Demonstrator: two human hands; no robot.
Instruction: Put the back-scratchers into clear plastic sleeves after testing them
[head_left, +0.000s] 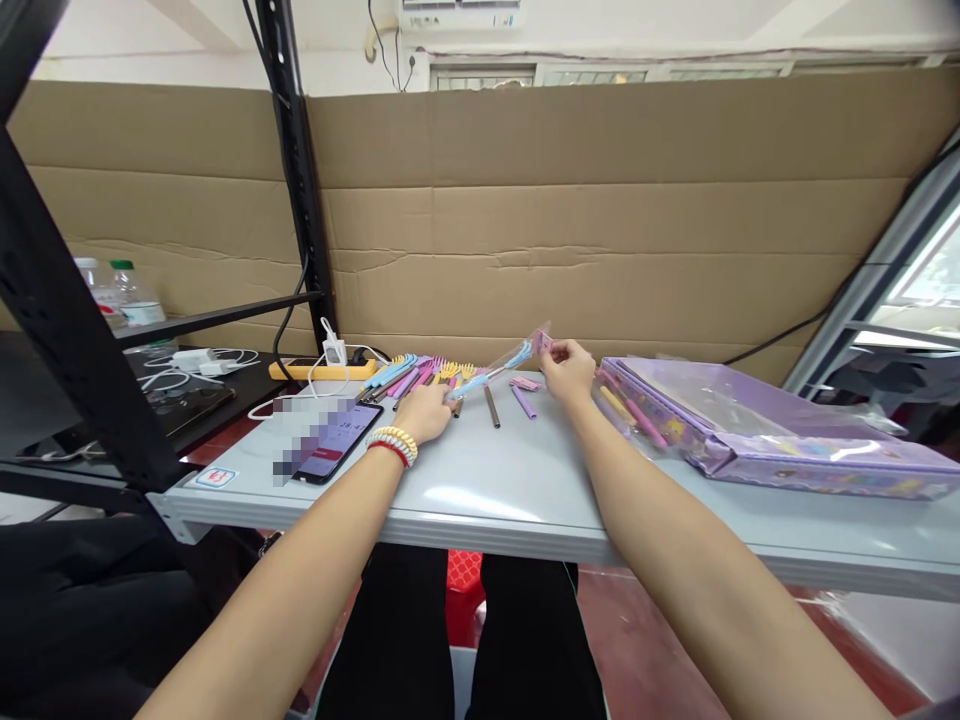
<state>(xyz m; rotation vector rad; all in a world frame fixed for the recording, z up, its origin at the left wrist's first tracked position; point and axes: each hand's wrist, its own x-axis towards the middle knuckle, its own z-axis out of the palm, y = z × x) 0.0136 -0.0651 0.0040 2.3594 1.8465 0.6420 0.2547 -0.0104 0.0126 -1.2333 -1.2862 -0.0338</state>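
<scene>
A long light-blue, pen-like stick in a clear plastic sleeve (491, 375) stretches between my two hands, tilted up to the right. My left hand (425, 412), with beaded bracelets at the wrist, is closed around its lower end. At the upper end, my right hand (568, 370) pinches the sleeve by its pink printed top. Behind my left hand lies a row of fork-headed sticks (427, 372) in blue, purple and yellow. A brown stick (492, 407) and a short purple piece (523, 402) rest on the table below the sleeve, near a small pink piece (525, 383).
A phone (337, 443) lies left of my left hand. Behind it sit a yellow power strip (300, 370) and a white charger (334, 350). On the right are a purple box (810, 470) and bagged colored pens (637, 412). A black shelf post (300, 190) rises at left.
</scene>
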